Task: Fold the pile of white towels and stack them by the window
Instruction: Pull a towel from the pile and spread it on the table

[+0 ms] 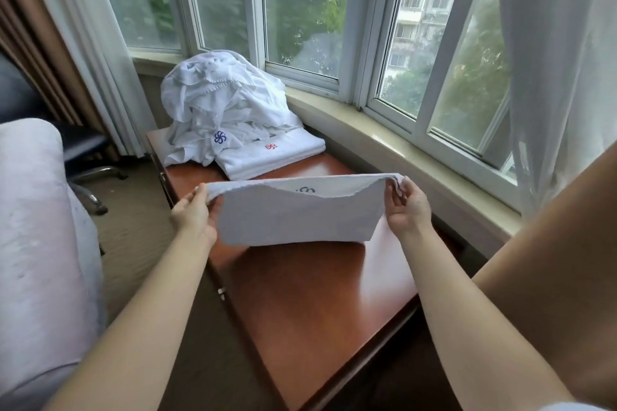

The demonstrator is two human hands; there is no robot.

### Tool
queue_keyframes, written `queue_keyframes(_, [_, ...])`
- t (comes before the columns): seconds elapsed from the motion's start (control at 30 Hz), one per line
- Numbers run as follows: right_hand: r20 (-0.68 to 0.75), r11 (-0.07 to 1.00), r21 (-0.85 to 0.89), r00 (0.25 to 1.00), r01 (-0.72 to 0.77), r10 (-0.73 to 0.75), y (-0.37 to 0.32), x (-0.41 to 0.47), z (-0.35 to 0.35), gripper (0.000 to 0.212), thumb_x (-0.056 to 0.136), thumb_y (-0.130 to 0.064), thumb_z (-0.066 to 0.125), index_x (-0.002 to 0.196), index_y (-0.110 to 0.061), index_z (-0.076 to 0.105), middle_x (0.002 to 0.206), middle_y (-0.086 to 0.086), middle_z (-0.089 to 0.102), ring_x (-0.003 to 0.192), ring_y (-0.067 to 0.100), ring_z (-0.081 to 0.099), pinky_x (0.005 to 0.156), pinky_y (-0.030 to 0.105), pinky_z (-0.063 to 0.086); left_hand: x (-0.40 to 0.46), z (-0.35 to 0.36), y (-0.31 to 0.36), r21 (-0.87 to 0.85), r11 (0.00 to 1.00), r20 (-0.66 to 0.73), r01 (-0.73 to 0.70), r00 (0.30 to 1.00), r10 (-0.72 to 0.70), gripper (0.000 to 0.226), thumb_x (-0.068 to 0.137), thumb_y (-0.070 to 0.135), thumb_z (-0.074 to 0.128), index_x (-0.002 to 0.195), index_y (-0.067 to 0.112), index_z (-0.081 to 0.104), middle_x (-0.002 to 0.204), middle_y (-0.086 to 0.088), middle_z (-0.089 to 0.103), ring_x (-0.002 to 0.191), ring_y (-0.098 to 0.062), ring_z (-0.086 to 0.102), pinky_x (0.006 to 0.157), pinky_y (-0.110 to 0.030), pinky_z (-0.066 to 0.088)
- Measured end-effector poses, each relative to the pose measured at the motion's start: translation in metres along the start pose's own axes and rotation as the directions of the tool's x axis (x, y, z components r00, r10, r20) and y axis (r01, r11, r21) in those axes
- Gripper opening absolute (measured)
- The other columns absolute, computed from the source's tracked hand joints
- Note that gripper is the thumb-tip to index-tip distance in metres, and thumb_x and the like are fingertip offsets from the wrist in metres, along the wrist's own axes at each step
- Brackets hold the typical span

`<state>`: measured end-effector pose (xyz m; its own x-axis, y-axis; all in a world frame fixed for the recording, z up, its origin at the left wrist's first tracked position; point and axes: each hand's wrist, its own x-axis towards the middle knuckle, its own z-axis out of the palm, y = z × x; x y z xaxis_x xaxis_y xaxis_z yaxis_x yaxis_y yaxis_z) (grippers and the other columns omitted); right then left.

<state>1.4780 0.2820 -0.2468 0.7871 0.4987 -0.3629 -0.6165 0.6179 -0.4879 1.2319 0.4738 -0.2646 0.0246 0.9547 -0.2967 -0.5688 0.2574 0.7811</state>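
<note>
I hold a white towel [300,213] stretched above the brown wooden table [310,304]. It hangs doubled over, with a blue logo peeking from inside the fold. My left hand [195,215] grips its left top corner and my right hand [407,207] pinches its right top corner. Beyond it lies a folded white towel [277,157] with a red logo, flat on the table. A crumpled pile of white towels [220,103] rises behind that, next to the window, one showing a blue logo.
A curved window sill [400,137] runs along the table's right side under the window [300,10]. White curtains [561,60] hang at right and left. A pale cushioned seat [36,243] is at left, with an office chair base [90,173] on the carpet.
</note>
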Motion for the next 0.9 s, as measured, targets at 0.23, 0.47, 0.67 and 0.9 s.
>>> queue_keyframes(0.23, [0.086,0.993,0.073,0.991,0.097,-0.103,-0.017,0.01,0.051,0.008,0.096,-0.005,0.055,0.103,-0.001,0.057,0.084,0.01,0.061,0.057,0.014,0.066,0.056,0.022,0.056,0.015,0.042,0.03,0.069,0.997,0.064,-0.035,0.997,0.031,0.011,0.093,0.016,0.065,0.082,0.018,0.062,0.075,-0.003,0.064,0.062,-0.015,0.062,0.051,-0.028,0.056])
queue_keyframes(0.47, [-0.179,0.969,-0.246,0.983,-0.008,-0.037,0.004,0.072,0.05,0.017,0.095,-0.012,0.056,0.112,-0.009,0.056,0.086,0.007,0.062,0.073,0.017,0.061,0.042,0.02,0.051,0.04,0.052,0.003,0.141,0.988,0.019,0.067,0.997,-0.071,0.018,0.092,0.004,0.062,0.077,0.011,0.056,0.069,-0.007,0.061,0.058,-0.016,0.06,0.055,-0.03,0.055])
queue_keyframes(0.67, [-0.138,0.96,-0.218,0.968,0.178,-0.211,-0.004,0.091,0.1,0.009,0.09,-0.013,0.052,0.081,-0.015,0.051,0.072,0.001,0.05,0.06,0.013,0.05,0.052,0.021,0.046,0.06,0.094,0.032,0.006,0.984,0.15,-0.18,0.973,0.177,0.021,0.095,0.005,0.058,0.077,0.015,0.056,0.067,0.002,0.064,0.061,-0.008,0.062,0.056,-0.024,0.055])
queue_keyframes(0.9, [-0.354,0.828,-0.557,0.882,0.068,-0.311,0.034,0.115,0.033,0.014,0.085,-0.016,0.056,0.073,-0.008,0.056,0.069,0.001,0.054,0.066,0.02,0.052,0.066,0.032,0.042,0.071,0.027,-0.049,0.298,0.953,-0.143,0.05,0.99,-0.007,0.016,0.092,-0.001,0.058,0.089,0.015,0.06,0.089,-0.008,0.061,0.08,-0.021,0.058,0.075,-0.034,0.05])
